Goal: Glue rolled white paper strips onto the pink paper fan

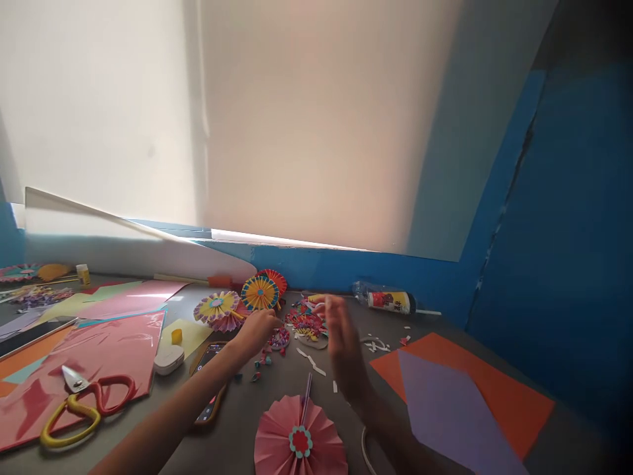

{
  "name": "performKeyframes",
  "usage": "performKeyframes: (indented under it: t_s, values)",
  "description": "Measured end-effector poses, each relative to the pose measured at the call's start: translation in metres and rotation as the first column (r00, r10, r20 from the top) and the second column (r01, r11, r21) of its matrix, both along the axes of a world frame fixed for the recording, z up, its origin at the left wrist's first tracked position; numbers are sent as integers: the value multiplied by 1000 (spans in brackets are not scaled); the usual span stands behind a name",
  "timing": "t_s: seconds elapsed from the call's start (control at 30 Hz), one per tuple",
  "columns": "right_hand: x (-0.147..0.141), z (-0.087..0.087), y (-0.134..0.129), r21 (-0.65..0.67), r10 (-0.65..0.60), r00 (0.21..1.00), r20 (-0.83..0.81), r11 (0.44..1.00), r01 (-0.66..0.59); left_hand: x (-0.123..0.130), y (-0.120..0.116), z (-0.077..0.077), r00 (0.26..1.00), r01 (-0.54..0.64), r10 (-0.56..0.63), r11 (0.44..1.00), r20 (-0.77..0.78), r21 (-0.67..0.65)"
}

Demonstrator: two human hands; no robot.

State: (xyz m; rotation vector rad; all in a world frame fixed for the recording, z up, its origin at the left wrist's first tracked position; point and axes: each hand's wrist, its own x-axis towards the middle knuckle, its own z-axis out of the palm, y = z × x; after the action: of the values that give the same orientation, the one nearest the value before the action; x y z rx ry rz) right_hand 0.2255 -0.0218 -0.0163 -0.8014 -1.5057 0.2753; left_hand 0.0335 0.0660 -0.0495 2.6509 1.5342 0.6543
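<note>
My left hand (263,328) reaches over the table, its fingers curled down beside a small heap of colourful paper scraps (280,338). What its fingertips hold, if anything, is hidden. My right hand (341,333) is raised with fingers stretched out, beside a larger pile of shredded paper (304,320). Something yellow shows near its fingertips, too blurred to name. Between my forearms lies a pink pleated paper rosette (271,429) with a red and light-blue flower centre. A thin purple paper strip (307,396) points away from that centre.
Yellow paper fans (217,303) stand behind my left hand. Scissors (89,402) rest on a pink paper pack (123,343) at left, near a white case (169,359) and a phone (210,363). Orange paper (445,353), purple paper (445,409) and a labelled bottle (390,301) occupy the right.
</note>
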Motion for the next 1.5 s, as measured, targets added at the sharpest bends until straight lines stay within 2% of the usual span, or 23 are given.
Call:
performKeyframes:
  t_s: [0.1,0.23,0.47,0.63,0.87,1.07,1.3,1.5]
  values:
    - [-4,-31,15,-74,59,994,96,996,-52,1,14,-19,987,-60,51,997,-150,-57]
    - [-2,-57,29,-64,94,979,178,994,-83,-2,17,-26,960,-111,91,992,-263,-62]
    - [0,-69,35,-82,89,981,170,994,-76,-1,13,-31,938,-80,54,995,-343,-62]
    - [1,-75,36,-117,87,980,177,991,-67,0,14,-34,944,-69,39,994,-326,-81]
    - [5,-71,21,-184,89,980,177,981,-56,-2,15,-36,984,-77,58,991,-170,-105]
    - [11,-69,13,-224,83,980,180,974,-42,-9,18,-36,993,-49,63,989,96,-141]
    - [7,-83,28,-227,111,970,218,972,-60,-7,26,-48,899,77,27,973,437,-217]
    - [0,-86,33,-190,117,964,240,979,-72,-8,29,-53,841,39,100,969,532,-245]
